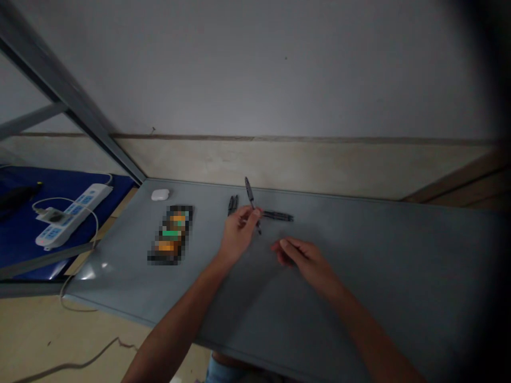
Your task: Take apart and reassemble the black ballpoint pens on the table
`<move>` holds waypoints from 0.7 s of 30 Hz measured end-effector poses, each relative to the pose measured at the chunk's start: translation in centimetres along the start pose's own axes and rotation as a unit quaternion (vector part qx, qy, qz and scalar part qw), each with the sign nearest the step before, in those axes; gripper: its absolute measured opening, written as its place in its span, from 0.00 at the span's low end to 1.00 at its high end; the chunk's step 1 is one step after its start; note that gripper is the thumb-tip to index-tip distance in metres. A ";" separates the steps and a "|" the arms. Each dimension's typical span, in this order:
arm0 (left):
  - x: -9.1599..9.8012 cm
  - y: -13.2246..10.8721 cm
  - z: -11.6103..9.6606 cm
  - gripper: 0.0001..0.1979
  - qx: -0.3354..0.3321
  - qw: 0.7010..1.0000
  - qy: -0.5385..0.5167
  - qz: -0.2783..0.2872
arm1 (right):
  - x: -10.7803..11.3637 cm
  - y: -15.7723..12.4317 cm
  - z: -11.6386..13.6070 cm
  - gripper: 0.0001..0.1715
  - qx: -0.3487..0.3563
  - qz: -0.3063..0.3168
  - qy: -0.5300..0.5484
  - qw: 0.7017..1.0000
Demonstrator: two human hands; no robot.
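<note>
In the head view, the left hand [240, 229] pinched a dark ballpoint-type pen [249, 190] between thumb and fingers, its thicker dark end leaning up beyond the fingertips and its thin lower end poking out below them; the right hand [299, 258] hung near, to the right of that grip, its fingers curled in with the thumb against them, though whether they enclosed anything small could not be told; the pen looked light and stiff, probably smooth plastic and apt to roll or slip under a loose pinch, so mid-barrel, where the left fingers had it, seemed the soundest hold, and the slim lower end the part to spare from knocks; more dark pens [279, 216] lay just right of the left fingers, and a pair of pens [232, 204] just behind them; farther left of those fingers sat a smartphone [171, 234], its screen pixelated past reading, and a white earbud case [160, 194]; farthest left, the power strip [74, 215] bore blue markings too small to read; no brand was legible anywhere.
</note>
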State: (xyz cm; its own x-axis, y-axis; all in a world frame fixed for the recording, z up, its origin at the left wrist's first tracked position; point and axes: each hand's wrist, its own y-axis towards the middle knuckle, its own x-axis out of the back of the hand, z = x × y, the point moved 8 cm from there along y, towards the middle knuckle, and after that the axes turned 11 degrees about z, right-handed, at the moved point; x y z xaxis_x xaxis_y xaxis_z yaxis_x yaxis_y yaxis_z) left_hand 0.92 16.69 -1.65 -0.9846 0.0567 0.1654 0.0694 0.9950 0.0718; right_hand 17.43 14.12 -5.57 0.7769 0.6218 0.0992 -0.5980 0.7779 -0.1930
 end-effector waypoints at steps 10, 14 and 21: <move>9.2 0.5 0.1 0.15 0.130 0.840 0.516 -0.106 | 3.5 -0.7 0.9 0.23 -0.003 -0.126 -0.161 0.979; 9.0 0.2 1.2 0.14 0.186 0.812 0.549 -0.063 | 3.8 -0.9 2.0 0.20 0.048 -0.176 -0.343 0.922; 8.3 0.0 1.5 0.13 0.193 0.824 0.532 -0.033 | 3.3 -1.0 2.6 0.17 0.103 -0.195 -0.486 0.845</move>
State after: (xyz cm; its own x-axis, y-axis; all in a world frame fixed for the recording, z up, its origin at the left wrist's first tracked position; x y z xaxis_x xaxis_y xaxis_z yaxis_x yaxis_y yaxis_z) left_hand -7.44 17.23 -1.73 -0.2712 0.1015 0.9572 -0.2365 0.9569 -0.1684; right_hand 20.05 15.62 -2.51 0.4541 0.0161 0.8908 -0.4330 0.8778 0.2048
